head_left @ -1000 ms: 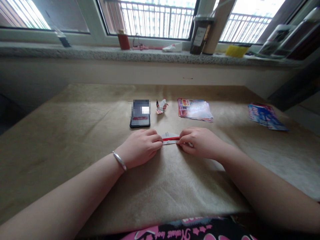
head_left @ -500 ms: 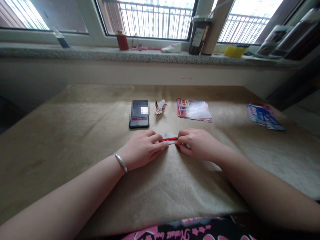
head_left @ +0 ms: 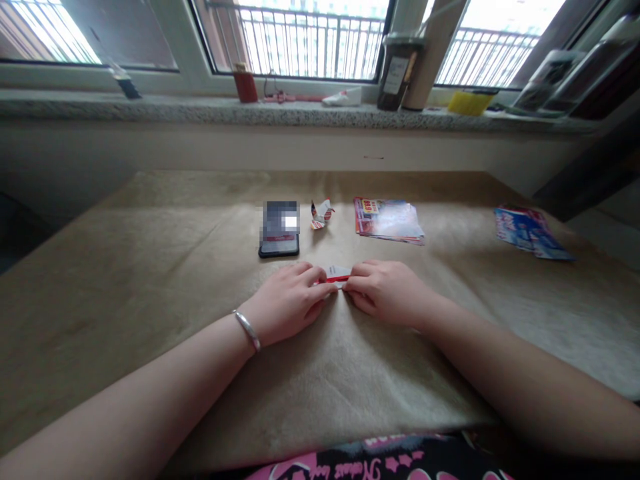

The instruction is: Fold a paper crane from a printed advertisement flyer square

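Note:
A small folded piece of white and red paper (head_left: 337,274) lies on the tan table cover (head_left: 150,267) in front of me. My left hand (head_left: 287,300), with a silver bracelet at the wrist, pinches its left end with curled fingers. My right hand (head_left: 383,291) pinches its right end, fingers curled. The two hands almost touch, and most of the paper is hidden under them.
A dark phone (head_left: 279,229) lies just beyond my hands. Next to it stands a small folded paper figure (head_left: 321,213), then a stack of printed sheets (head_left: 387,219). More printed paper (head_left: 529,231) lies far right. The windowsill (head_left: 300,113) holds jars and small items.
My hands have moved closer together along the folded paper, so less of it shows between them. The right hand slid left.

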Tool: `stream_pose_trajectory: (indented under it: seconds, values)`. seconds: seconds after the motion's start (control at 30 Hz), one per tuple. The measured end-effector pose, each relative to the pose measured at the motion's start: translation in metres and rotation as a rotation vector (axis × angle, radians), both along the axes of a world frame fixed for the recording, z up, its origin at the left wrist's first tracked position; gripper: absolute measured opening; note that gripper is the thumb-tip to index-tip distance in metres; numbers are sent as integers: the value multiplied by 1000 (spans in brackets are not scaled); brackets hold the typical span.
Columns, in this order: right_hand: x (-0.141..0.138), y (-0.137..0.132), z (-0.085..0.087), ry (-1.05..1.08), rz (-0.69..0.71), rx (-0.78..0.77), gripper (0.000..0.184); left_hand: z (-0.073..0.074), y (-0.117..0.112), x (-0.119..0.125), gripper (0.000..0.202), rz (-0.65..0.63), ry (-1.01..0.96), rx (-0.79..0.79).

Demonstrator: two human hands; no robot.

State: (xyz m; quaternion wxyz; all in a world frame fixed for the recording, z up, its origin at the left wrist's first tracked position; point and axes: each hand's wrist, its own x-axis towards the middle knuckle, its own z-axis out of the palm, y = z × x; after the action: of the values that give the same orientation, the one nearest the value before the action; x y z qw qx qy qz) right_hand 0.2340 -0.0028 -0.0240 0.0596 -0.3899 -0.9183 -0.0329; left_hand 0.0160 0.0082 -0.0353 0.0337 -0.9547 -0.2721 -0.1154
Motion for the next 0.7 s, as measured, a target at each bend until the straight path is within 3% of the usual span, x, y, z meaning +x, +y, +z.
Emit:
stream_pose_trajectory:
  seconds: [0.47, 0.7]
  values:
    - [-3, 4, -11, 33, 7, 14, 18, 0, 3, -3, 25, 8, -71, -57]
    - [1, 10, -15, 239, -70, 56, 18, -4, 8, -5, 25, -16, -101, -56]
